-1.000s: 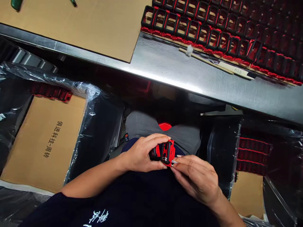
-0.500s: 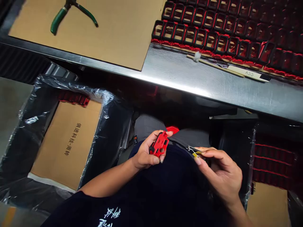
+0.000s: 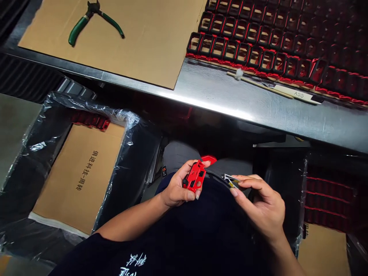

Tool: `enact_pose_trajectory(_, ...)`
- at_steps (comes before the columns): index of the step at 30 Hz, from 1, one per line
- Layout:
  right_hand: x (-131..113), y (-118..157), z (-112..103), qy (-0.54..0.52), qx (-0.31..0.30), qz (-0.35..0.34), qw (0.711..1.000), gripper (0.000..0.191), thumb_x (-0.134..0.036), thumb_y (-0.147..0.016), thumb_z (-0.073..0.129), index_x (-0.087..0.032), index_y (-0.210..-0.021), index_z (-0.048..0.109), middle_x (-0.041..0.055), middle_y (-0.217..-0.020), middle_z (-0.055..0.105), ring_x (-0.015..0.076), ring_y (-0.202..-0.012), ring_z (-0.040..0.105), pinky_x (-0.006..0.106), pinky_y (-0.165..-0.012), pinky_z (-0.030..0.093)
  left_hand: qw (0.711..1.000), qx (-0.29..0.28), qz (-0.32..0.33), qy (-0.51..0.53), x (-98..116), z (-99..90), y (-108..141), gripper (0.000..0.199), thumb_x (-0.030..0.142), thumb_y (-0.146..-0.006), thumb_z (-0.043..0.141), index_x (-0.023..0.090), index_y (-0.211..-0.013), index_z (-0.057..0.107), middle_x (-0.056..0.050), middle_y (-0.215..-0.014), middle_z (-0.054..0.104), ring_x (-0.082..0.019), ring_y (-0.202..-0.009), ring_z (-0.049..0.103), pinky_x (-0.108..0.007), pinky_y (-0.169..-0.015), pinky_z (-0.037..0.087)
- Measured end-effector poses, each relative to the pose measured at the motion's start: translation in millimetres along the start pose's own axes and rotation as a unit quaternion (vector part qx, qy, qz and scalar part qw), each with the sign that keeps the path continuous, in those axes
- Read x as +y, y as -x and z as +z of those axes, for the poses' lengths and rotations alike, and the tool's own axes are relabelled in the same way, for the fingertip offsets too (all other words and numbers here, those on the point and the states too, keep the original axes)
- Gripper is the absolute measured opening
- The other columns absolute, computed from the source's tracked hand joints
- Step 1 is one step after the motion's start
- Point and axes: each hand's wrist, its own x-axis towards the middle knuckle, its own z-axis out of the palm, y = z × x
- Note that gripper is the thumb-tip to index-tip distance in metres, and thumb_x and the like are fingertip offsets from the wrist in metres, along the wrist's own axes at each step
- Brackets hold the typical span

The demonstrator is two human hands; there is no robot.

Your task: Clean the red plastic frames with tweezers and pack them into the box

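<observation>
In front of my lap, my left hand [image 3: 180,186] is closed around a small red plastic part [image 3: 196,175] with black inserts and a round hole near its lower end. The fingers wrap its left side and the thumb presses at the bottom. To the right, my right hand [image 3: 260,199] pinches a small silvery tool with yellow on it [image 3: 231,181] between thumb and fingers. Two thin metal prongs of this tool point left toward the red part, apart from it. Its exact kind I cannot make out.
Green-handled cutting pliers [image 3: 93,13] lie spread on a cardboard sheet [image 3: 149,50] on the metal bench [image 3: 207,86]. Rows of red-and-black parts [image 3: 253,53] stand at the back right, behind a wooden stick and a label marked A55 [image 3: 297,93]. Plastic-lined bins [image 3: 130,119] flank my legs.
My right hand has moved left with the silvery tool, closer to the red part. The left hand keeps its hold with little movement. My view has shifted slightly.
</observation>
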Motion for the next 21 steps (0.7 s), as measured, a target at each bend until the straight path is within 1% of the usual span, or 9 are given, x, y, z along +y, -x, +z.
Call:
enact_pose_trajectory(3, 17.8, -27.6, -21.6, 0.073, 0.127, -0.036, 0.989, 0.015, -0.019, -0.082, 0.082, -0.022, -0.091, 0.07, 0.005, -0.094, 0.076, 0.0244, -0.088, 0.075, 0.044, -0.083, 0.062, 0.999, -0.004, 0.03, -0.029, 1.8, 0.7, -1.1, 0.083, 0.044, -0.06, 0.094, 0.025, -0.131, 0.055, -0.007, -0.098, 0.074, -0.008, -0.049, 0.055, -0.018, -0.043, 0.042)
enact_pose_trajectory(6, 43.3, -76.3, -54.9, 0.163, 0.249, -0.09, 0.951, 0.02, -0.023, -0.082, 0.084, -0.022, -0.098, 0.072, 0.0067, -0.1, 0.074, 0.028, -0.102, 0.071, 0.05, -0.101, 0.054, 0.994, -0.019, 0.065, -0.086, 2.2, 0.2, 0.5, 0.078, 0.043, -0.066, 0.093, 0.03, -0.133, 0.055, -0.014, -0.13, 0.066, -0.007, -0.057, 0.059, -0.019, -0.048, 0.049)
enact_pose_trajectory(9, 63.7, -125.3, -83.0, 0.221, 0.223, -0.095, 0.945, 0.023, -0.03, -0.085, 0.082, -0.02, -0.104, 0.073, 0.01, -0.105, 0.072, 0.0305, -0.114, 0.064, 0.047, -0.106, 0.049, 0.982, -0.037, 0.106, -0.149, 1.1, -1.4, 4.6, 0.083, 0.035, -0.074, 0.09, 0.039, -0.144, 0.046, -0.015, -0.15, 0.052, -0.008, -0.066, 0.065, -0.021, -0.056, 0.056)
enact_pose_trajectory(12, 66.5, -149.0, -87.6, 0.254, 0.188, -0.111, 0.942, 0.024, -0.032, -0.086, 0.08, -0.021, -0.107, 0.073, 0.0106, -0.11, 0.073, 0.0334, -0.122, 0.059, 0.051, -0.111, 0.044, 0.966, -0.05, 0.142, -0.21, 0.2, -3.0, 8.2, 0.088, 0.03, -0.077, 0.087, 0.042, -0.15, 0.04, -0.015, -0.154, 0.049, -0.01, -0.07, 0.069, -0.024, -0.061, 0.06)
enact_pose_trajectory(15, 49.1, -133.2, -64.6, 0.254, 0.237, -0.161, 0.924, 0.024, -0.027, -0.088, 0.079, -0.021, -0.11, 0.072, 0.0103, -0.119, 0.073, 0.035, -0.131, 0.054, 0.057, -0.117, 0.037, 0.946, -0.043, 0.183, -0.265, 0.0, -4.5, 9.6, 0.087, 0.028, -0.077, 0.087, 0.04, -0.15, 0.042, -0.016, -0.153, 0.051, -0.013, -0.074, 0.073, -0.026, -0.064, 0.062)
enact_pose_trajectory(17, 32.0, -103.2, -39.6, 0.2, 0.272, -0.156, 0.928, 0.015, -0.023, -0.089, 0.076, -0.02, -0.103, 0.073, 0.0094, -0.111, 0.075, 0.0321, -0.122, 0.062, 0.056, -0.112, 0.043, 0.936, -0.049, 0.204, -0.283, -0.5, -5.7, 9.6, 0.087, 0.026, -0.078, 0.086, 0.039, -0.151, 0.041, -0.017, -0.155, 0.05, -0.017, -0.079, 0.076, -0.031, -0.071, 0.064)
enact_pose_trajectory(18, 23.4, -85.2, -26.2, 0.133, 0.265, -0.136, 0.945, 0.009, -0.022, -0.09, 0.074, -0.02, -0.099, 0.073, 0.0074, -0.102, 0.076, 0.0285, -0.108, 0.069, 0.052, -0.104, 0.052, 0.933, -0.056, 0.212, -0.285, -1.0, -6.4, 9.3, 0.086, 0.026, -0.079, 0.085, 0.038, -0.151, 0.04, -0.018, -0.156, 0.049, -0.018, -0.082, 0.077, -0.033, -0.075, 0.064)
enact_pose_trajectory(20, 8.6, -49.2, -0.6, 0.0, 0.107, -0.051, 0.993, 0.004, -0.022, -0.092, 0.071, -0.022, -0.095, 0.072, 0.0045, -0.092, 0.076, 0.0229, -0.088, 0.075, 0.04, -0.083, 0.062, 0.931, -0.077, 0.22, -0.281, -2.7, -7.4, 8.2, 0.086, 0.022, -0.081, 0.083, 0.037, -0.152, 0.037, -0.019, -0.159, 0.045, -0.019, -0.085, 0.078, -0.033, -0.077, 0.065)
enact_pose_trajectory(21, 2.7, -33.6, 10.7, -0.052, 0.031, -0.011, 0.998, 0.007, -0.022, -0.091, 0.07, -0.022, -0.098, 0.072, 0.004, -0.09, 0.077, 0.0212, -0.083, 0.075, 0.036, -0.077, 0.063, 0.929, -0.087, 0.223, -0.281, -3.7, -7.7, 7.2, 0.086, 0.02, -0.081, 0.083, 0.036, -0.152, 0.037, -0.019, -0.159, 0.044, -0.019, -0.088, 0.078, -0.033, -0.079, 0.065)
